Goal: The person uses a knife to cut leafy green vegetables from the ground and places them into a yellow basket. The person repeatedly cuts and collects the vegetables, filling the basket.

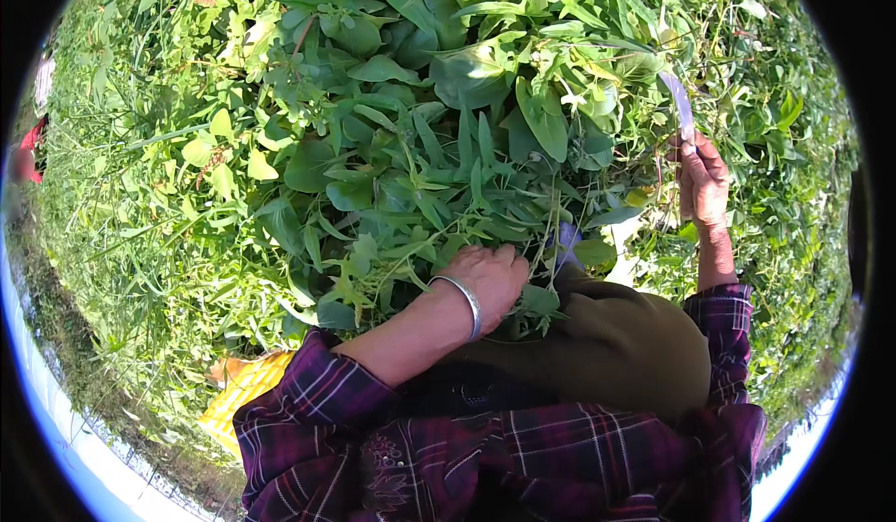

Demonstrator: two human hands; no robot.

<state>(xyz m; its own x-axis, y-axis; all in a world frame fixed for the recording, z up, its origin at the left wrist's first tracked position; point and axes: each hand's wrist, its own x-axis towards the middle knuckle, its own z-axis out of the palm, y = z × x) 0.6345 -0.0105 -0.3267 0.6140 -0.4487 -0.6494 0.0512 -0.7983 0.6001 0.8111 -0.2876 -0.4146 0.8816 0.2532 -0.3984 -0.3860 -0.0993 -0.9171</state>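
Note:
My left hand [486, 280], with a silver bangle [465, 305] at its wrist, is curled among green stems and leaves [413, 256] just in front of my lap. Its fingers close on weed stems, though the leaves and the back of the hand partly hide the grip. Out to the right, my right hand [703, 182] holds a slightly curved knife blade [679, 102] that points up and away from me. The knife's handle is hidden inside the fist. Broad-leaved plants [469, 77] fill the ground before both hands.
Dense greenery [210, 137] surrounds me on every side. My bent knee in olive trousers [637, 340] lies between the two arms. A yellow woven item [248, 396] is by my left elbow. Something red [33, 147] shows at the far left rim, too blurred to identify.

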